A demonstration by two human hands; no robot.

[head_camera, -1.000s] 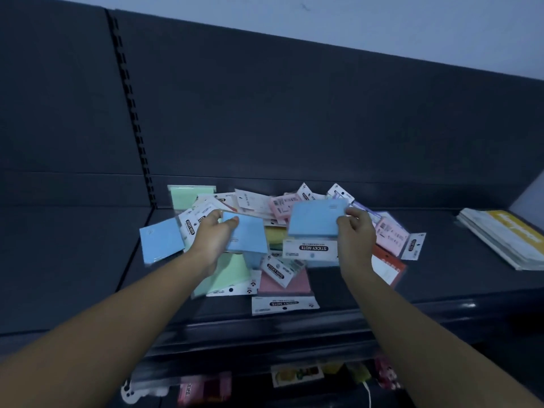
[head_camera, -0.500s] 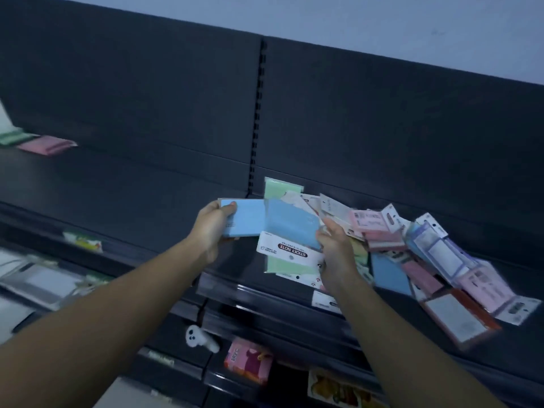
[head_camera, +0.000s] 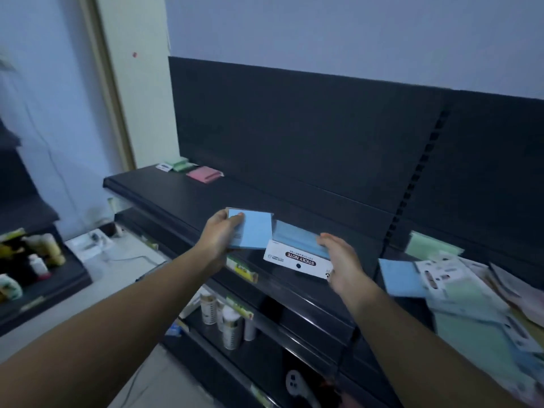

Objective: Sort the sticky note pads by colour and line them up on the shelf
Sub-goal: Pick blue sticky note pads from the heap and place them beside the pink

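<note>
My left hand (head_camera: 219,234) grips a light blue sticky note pad (head_camera: 254,231) by its left edge, above the front of the dark shelf (head_camera: 164,192). My right hand (head_camera: 343,260) holds a second blue pad (head_camera: 297,240) with a white "STICKY NOTE" header card, just right of the first. At the shelf's far left end lie a green pad (head_camera: 179,164) and a pink pad (head_camera: 204,174), side by side. A mixed pile of pads (head_camera: 459,278) in blue, green and pink covers the shelf at the right.
Lower shelves hold white bottles (head_camera: 226,316) and price tags. A white controller (head_camera: 294,382) lies near the bottom. Another rack with goods (head_camera: 32,260) stands at the left across a pale floor. An upright slotted post (head_camera: 418,178) divides the back panel.
My view and both hands have swung left along the shelf, away from the pile. Both blue pads travel with the hands. The green and pink pads at the far left are now closer.
</note>
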